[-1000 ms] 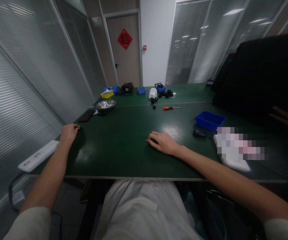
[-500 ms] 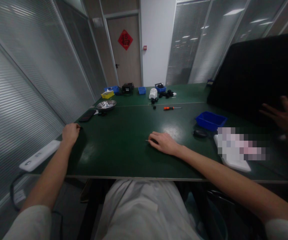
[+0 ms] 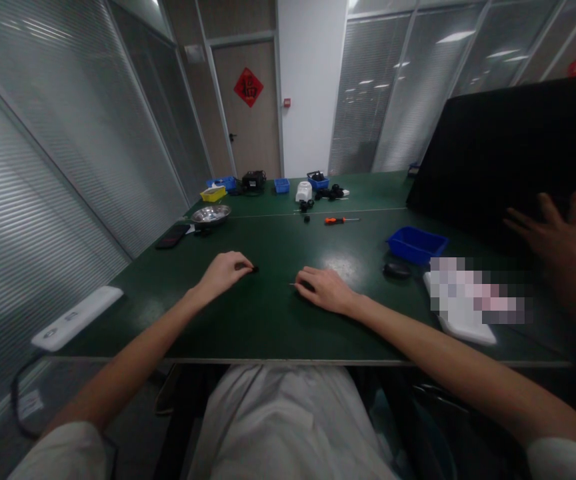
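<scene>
My left hand is over the middle of the green table, its thumb and fingers pinching a small black part. The part is too small to name more exactly. To the right, my right hand rests on the tabletop with its fingers curled. A thin light-coloured rod sticks out from its fingertips toward the left; the rest of it is hidden in the hand. A short gap separates the black part from the rod's tip.
Farther back lie an orange-handled screwdriver, a metal bowl and a dark phone. A blue tray and a black mouse are on the right, near another person's hand. At left lies a white power strip.
My left hand has swung right from the table's left side to the middle, bringing the small black part near my right hand. My right hand has barely moved.
</scene>
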A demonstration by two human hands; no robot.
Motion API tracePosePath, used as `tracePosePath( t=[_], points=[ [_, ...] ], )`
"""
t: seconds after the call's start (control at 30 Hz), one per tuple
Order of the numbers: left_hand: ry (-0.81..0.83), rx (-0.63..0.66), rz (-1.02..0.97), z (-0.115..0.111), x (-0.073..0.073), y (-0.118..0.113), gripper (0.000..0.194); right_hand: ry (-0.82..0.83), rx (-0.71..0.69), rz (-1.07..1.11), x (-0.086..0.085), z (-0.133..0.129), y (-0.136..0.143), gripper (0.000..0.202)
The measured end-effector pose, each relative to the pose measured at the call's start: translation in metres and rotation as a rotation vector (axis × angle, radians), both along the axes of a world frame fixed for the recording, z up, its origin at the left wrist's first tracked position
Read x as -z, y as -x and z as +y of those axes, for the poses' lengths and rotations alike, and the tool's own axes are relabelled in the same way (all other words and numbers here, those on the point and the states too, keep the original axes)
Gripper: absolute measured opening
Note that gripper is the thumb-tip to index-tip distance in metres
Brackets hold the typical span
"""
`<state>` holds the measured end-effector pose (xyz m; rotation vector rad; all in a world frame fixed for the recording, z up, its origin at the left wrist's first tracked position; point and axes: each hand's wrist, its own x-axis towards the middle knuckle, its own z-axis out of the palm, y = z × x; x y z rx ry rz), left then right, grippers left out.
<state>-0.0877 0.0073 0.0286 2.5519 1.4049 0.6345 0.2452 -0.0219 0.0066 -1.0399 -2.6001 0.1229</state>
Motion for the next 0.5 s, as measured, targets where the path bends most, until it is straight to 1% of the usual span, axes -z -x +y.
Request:
tracePosePath(
  t=[0.03,0.1,0.17,0.23,0.3,0.4,0.5],
  points=[
    [0.005,0.088,0.002,-0.005,0.002,-0.022,0.021,-0.003,0.005,0.001,0.0,0.0,0.0,0.024],
    [0.01,0.198,0.018,-0.013,0.005,-0.057,0.017,-0.018,0.022,0.006,0.001,0.0,0.0,0.024],
    [0.009,0.24,0.024,-0.017,0.009,-0.075,0.015,-0.033,0.044,0.013,0.002,0.0,-0.001,0.023],
    [-0.002,0.235,-0.009,-0.016,0.012,-0.081,0.015,-0.04,0.058,0.014,0.002,0.001,-0.001,0.023],
    [0.004,0.22,-0.081,-0.015,0.015,-0.079,0.015,-0.036,0.062,0.009,0.002,0.002,-0.002,0.022],
    [0.1,0.212,-0.193,-0.013,0.019,-0.075,0.018,-0.027,0.066,0.004,0.001,0.002,-0.002,0.022],
    [0.201,0.186,-0.269,-0.012,0.022,-0.073,0.026,-0.021,0.064,0.002,0.0,0.002,-0.001,0.022]
  ],
)
